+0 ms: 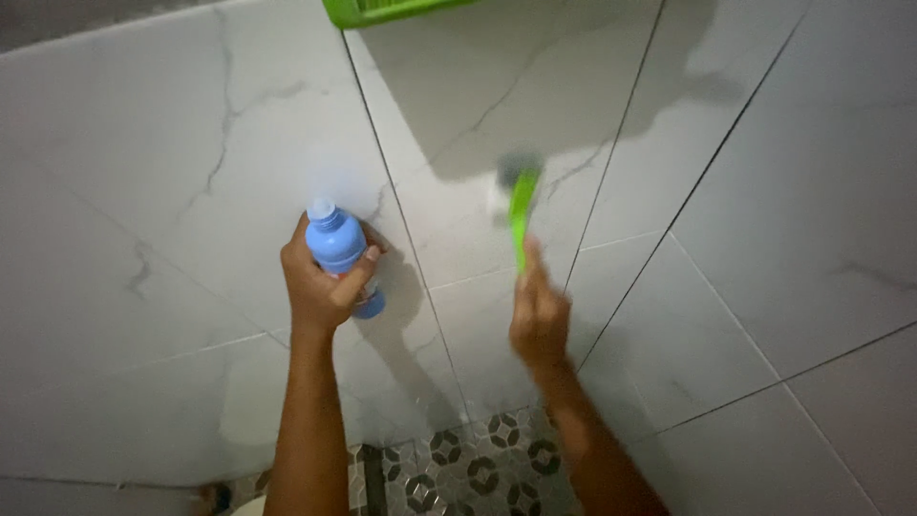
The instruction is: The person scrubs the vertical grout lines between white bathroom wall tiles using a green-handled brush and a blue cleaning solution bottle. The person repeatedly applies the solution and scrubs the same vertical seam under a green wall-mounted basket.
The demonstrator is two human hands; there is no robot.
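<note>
The green brush [521, 205] is pressed head-first against the white marbled wall tile [497, 115], just right of a dark grout line and below a green basket [382, 10] at the top edge. Its head is blurred, so the bristles cannot be made out. The right hand [540, 315] wraps the lower end of the handle, fingers closed around it, with the head well above the knuckles. The left hand [320, 282] grips a blue bottle [336, 248] held up near the wall, fingers curled round its middle and thumb across the front; the pale cap end points up and leftward.

A judgement on risks: the handle looks held near its very end, so a hard stroke could twist it loose. If the bottle's cap is open, liquid could spill down the wrist. The patterned floor tile [468, 468] below may turn slippery when wet.
</note>
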